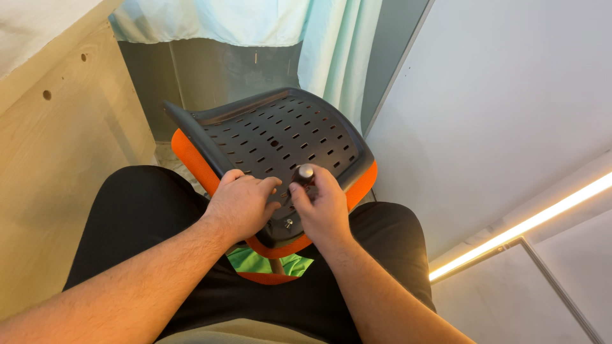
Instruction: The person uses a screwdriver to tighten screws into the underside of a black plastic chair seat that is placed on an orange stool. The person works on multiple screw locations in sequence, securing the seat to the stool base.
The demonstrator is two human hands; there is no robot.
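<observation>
Only 1 view is supplied: a camera worn on the head. It faces steeply downward from close above the lap, framing both forearms, the left hand (239, 202), the right hand (322, 207) and the chair seat (274, 137) at centre.
</observation>
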